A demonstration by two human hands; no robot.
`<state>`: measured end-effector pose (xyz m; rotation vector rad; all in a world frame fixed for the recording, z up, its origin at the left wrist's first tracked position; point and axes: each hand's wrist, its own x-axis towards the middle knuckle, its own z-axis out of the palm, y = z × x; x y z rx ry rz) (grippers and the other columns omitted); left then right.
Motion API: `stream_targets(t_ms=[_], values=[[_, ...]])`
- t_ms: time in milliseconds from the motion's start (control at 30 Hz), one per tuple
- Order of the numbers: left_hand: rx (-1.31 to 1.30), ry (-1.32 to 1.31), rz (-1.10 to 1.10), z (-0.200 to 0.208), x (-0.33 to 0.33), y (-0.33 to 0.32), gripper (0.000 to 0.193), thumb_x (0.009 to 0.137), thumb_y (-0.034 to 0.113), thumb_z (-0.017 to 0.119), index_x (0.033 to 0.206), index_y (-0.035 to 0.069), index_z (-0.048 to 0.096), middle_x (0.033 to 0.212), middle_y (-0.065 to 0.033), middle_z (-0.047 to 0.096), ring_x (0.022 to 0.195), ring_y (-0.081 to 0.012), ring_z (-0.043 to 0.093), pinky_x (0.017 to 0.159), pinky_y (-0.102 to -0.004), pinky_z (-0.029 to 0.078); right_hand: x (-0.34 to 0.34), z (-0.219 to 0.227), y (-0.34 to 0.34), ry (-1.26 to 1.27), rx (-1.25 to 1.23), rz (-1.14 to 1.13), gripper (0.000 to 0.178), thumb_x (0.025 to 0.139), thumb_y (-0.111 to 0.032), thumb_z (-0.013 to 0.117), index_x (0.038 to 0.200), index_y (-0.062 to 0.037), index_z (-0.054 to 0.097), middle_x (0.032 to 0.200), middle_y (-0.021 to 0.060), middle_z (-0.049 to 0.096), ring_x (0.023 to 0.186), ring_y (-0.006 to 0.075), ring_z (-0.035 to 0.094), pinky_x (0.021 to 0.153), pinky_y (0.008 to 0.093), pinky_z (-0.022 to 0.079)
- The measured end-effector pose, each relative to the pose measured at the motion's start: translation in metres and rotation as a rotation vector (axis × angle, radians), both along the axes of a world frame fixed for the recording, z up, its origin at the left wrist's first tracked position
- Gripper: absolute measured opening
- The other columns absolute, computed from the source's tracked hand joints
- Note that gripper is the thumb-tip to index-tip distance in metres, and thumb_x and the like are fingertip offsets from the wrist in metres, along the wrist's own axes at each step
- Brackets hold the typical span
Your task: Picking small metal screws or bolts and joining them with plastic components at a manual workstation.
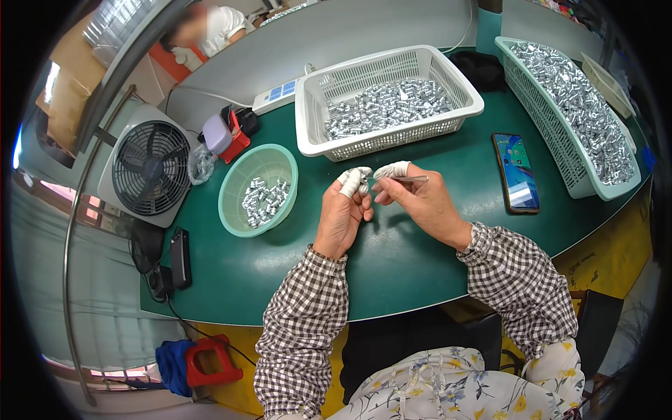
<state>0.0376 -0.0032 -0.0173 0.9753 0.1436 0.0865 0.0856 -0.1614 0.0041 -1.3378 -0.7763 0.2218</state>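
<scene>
Above the green table, my left hand pinches a small silvery metal part between finger and thumb, mostly hidden by the fingers. Close beside it, my right hand is closed on a thin metal rod-like tool, whose inner end points toward that part. White finger covers wrap fingertips on both hands. Beyond my hands stands a white plastic basket with many small silvery metal parts. Left of my hands, a pale green bowl holds fewer such parts.
A long pale green basket heaped with metal parts stands at the right, near a phone. Leftward are a fan, a purple-lidded box, a power strip and a black adapter. Another person sits beyond the partition.
</scene>
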Motion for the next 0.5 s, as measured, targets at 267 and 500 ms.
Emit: stream_targets(t_ms=[267,500], values=[[-0.068,0.018,-0.003,0.005,-0.001,-0.008,0.021,0.093,0.021,0.046,0.106,0.005,0.050,0.079,0.0011,0.052,0.060,-0.0078,0.048,0.047,-0.0224,0.041,0.016,-0.015,-0.001,-0.500,-0.107,-0.137,0.016,0.089,-0.004,0.051,0.102,0.0040,0.055,0.093,0.0102,0.060,0.080,0.0164,0.062,0.069,0.0246,0.052],[-0.073,-0.012,-0.073,0.008,-0.002,-0.003,0.020,0.094,0.021,0.045,0.107,0.006,0.050,0.082,0.0009,0.052,0.061,-0.0081,0.049,0.048,-0.0221,0.041,0.018,-0.013,0.000,-0.572,-0.065,-0.166,0.015,0.089,-0.005,0.051,0.100,0.0031,0.057,0.093,0.0104,0.059,0.081,0.0178,0.062,0.070,0.0247,0.051]])
